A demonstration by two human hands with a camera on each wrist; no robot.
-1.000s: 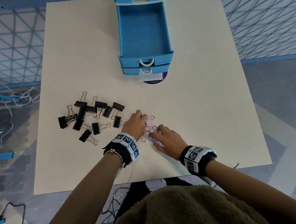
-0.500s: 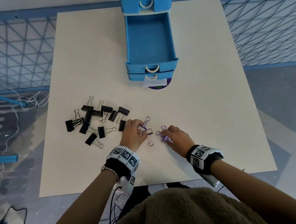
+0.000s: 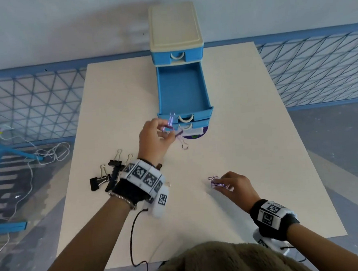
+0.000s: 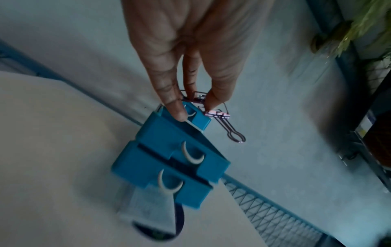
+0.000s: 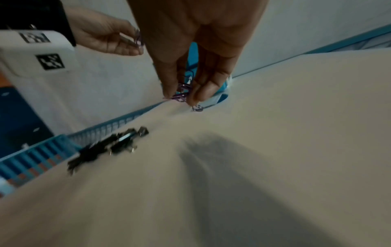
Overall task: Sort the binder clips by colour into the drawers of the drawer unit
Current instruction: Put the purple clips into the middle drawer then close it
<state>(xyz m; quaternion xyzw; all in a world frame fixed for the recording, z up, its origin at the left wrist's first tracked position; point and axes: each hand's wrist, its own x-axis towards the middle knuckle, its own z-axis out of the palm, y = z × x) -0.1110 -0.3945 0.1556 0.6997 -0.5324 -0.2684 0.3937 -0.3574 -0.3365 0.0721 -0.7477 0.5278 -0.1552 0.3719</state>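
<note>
A blue drawer unit with a cream top stands at the table's far edge, its middle drawer pulled out and empty. My left hand is raised just in front of that drawer and pinches purple binder clips, seen also as purple clips in the left wrist view. My right hand is low over the table's near right part and pinches more purple clips, the same purple clips between thumb and fingers. Black binder clips lie at the left, partly hidden by my left wrist.
The cream table has blue mesh fencing on both sides. A white label and dark purple disc lie under the lowest drawer's front. Cables trail on the floor at the left.
My left hand has lifted from the table and moved forward to the open drawer's front with purple clips. The right hand stayed low, gripping its clips. The head view tilted up.
</note>
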